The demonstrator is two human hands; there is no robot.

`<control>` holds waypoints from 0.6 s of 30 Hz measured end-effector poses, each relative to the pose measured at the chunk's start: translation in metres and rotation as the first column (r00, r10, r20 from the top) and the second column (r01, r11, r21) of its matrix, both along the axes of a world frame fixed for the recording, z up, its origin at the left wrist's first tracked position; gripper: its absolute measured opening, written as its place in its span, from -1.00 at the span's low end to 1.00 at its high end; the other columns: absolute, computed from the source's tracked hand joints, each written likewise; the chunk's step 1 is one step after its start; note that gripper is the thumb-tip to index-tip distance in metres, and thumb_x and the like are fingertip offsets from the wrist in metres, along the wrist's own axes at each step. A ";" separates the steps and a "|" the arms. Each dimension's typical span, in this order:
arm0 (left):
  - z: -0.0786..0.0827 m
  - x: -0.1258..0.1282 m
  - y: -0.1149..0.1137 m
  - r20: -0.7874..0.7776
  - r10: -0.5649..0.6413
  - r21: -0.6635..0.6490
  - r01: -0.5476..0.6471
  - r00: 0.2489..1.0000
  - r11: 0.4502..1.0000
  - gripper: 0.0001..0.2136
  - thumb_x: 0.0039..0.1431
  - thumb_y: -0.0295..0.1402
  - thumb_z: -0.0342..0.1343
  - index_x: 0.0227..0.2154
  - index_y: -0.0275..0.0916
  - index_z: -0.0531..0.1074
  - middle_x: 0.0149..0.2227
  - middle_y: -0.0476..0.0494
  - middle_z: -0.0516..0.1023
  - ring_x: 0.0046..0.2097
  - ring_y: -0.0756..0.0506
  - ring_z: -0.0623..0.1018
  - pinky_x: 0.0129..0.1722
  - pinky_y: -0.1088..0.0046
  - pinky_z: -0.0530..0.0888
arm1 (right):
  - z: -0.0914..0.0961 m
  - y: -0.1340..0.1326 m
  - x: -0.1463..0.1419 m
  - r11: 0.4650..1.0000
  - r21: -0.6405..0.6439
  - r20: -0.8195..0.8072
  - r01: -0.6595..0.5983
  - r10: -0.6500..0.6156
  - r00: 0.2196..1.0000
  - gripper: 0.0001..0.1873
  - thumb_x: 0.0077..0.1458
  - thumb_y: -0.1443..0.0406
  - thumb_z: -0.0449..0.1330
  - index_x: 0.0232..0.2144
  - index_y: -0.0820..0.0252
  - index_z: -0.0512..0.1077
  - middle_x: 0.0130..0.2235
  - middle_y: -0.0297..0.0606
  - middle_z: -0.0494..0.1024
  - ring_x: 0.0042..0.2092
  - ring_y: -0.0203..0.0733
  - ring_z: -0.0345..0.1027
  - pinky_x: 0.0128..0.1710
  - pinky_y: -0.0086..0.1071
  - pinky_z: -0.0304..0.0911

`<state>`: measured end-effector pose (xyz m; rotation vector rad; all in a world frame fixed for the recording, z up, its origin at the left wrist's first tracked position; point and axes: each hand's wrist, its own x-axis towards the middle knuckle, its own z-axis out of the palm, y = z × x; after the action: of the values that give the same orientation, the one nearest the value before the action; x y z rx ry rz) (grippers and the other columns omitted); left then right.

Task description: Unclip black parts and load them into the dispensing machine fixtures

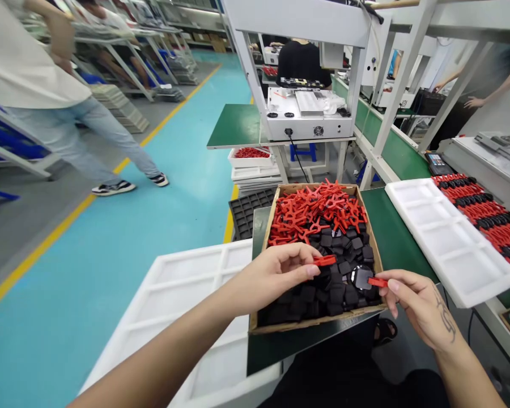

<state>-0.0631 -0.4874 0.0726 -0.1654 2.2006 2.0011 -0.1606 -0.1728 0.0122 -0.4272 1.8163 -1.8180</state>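
Note:
My left hand [287, 266] is closed over the box, pinching a small red plastic piece [325, 260] between thumb and fingers. At the box's right edge, my right hand [416, 300] pinches another red plastic piece [378, 281]. A glossy dark rounded part [361, 277] meets the tip of that piece; whether the two are joined I cannot tell. Below my hands, the cardboard box [379, 258] holds a heap of red forked plastic pieces [314, 209] at its far side. Many black square-looking pieces [338, 292] fill its near side.
A white divided tray [446, 238] lies at right, beside rows of red and black parts [484, 215]. Another white tray [182, 294] is at left. A white machine [310, 122] stands ahead on a green table [236, 124]. A person [68, 107] is in the left aisle.

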 end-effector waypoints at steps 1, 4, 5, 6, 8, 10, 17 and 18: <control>-0.002 -0.001 0.001 0.021 -0.001 0.059 -0.001 1.000 0.998 -0.69 0.23 -0.09 0.36 -0.29 -0.22 0.46 -0.13 -0.10 0.57 -0.16 -0.09 0.53 -0.11 0.35 0.47 | 0.001 0.001 0.000 1.000 -0.003 0.001 0.001 -0.001 1.000 -0.64 0.33 0.03 0.34 -0.05 0.16 0.70 -0.34 -0.19 0.71 -0.47 -0.22 0.40 -0.34 -0.25 0.36; -0.009 -0.004 0.001 0.098 0.003 0.162 -0.019 0.995 0.987 -0.62 0.13 -0.14 0.46 -0.14 -0.21 0.47 -0.22 -0.02 0.54 -0.18 -0.06 0.52 -0.10 0.36 0.46 | 0.005 0.004 0.000 1.000 0.004 -0.016 -0.004 0.004 1.000 -0.65 0.33 0.04 0.35 -0.05 0.15 0.70 -0.45 -0.28 0.66 -0.46 -0.20 0.42 -0.21 -0.20 0.41; -0.010 -0.004 0.001 0.113 0.002 0.176 -0.023 0.994 0.984 -0.57 0.11 -0.14 0.48 -0.08 -0.21 0.49 -0.21 -0.02 0.55 -0.16 -0.07 0.52 -0.08 0.35 0.47 | 0.006 0.005 0.000 1.000 0.004 -0.020 -0.005 0.005 1.000 -0.65 0.33 0.04 0.35 -0.05 0.15 0.70 -0.50 -0.31 0.63 -0.46 -0.19 0.43 -0.15 -0.17 0.42; -0.012 -0.004 0.001 0.126 -0.005 0.184 -0.018 0.992 0.983 -0.54 0.09 -0.15 0.50 -0.03 -0.21 0.50 -0.18 -0.04 0.57 -0.12 -0.08 0.53 -0.05 0.34 0.46 | 0.007 0.006 0.000 1.000 0.003 -0.021 -0.007 0.007 1.000 -0.66 0.33 0.04 0.35 -0.05 0.14 0.70 -0.52 -0.34 0.61 -0.46 -0.19 0.43 -0.10 -0.14 0.43; -0.014 -0.005 0.000 0.152 -0.046 0.197 0.016 0.987 0.980 -0.50 0.06 -0.14 0.52 0.01 -0.22 0.55 -0.15 -0.06 0.60 -0.10 -0.09 0.54 -0.03 0.34 0.46 | 0.009 0.007 0.001 1.000 0.000 -0.020 -0.011 0.011 1.000 -0.66 0.34 0.04 0.35 -0.04 0.13 0.69 -0.53 -0.36 0.60 -0.47 -0.19 0.43 -0.02 -0.10 0.44; -0.014 -0.005 0.001 0.175 -0.106 0.205 0.069 0.979 0.976 -0.54 0.05 -0.14 0.52 -0.04 -0.22 0.60 -0.17 -0.06 0.62 -0.13 -0.08 0.54 -0.06 0.36 0.46 | 0.011 0.008 0.001 1.000 0.010 -0.032 -0.014 0.015 0.999 -0.67 0.35 0.05 0.34 -0.03 0.13 0.69 -0.52 -0.36 0.61 -0.46 -0.19 0.44 0.01 -0.08 0.44; -0.013 -0.009 0.004 0.211 -0.208 0.149 0.179 0.955 0.972 -0.64 0.07 -0.15 0.49 -0.13 -0.23 0.68 -0.36 0.03 0.60 -0.35 0.00 0.47 -0.29 0.47 0.41 | 0.016 0.002 0.001 0.997 0.057 -0.073 -0.046 0.050 0.996 -0.68 0.35 0.03 0.33 -0.06 0.10 0.70 -0.52 -0.38 0.60 -0.47 -0.23 0.44 -0.13 -0.21 0.44; -0.014 -0.010 0.005 0.215 -0.213 0.134 0.187 0.953 0.973 -0.64 0.08 -0.14 0.48 -0.13 -0.24 0.68 -0.39 0.04 0.58 -0.38 0.01 0.45 -0.33 0.48 0.39 | 0.016 0.001 0.001 0.997 0.066 -0.077 -0.050 0.055 0.996 -0.68 0.35 0.03 0.34 -0.06 0.10 0.70 -0.52 -0.38 0.60 -0.48 -0.24 0.44 -0.17 -0.24 0.44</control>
<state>-0.0730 -0.4828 0.0589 -0.1434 1.8793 1.8856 -0.1594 -0.1717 0.0284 -0.5240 1.8923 -1.7250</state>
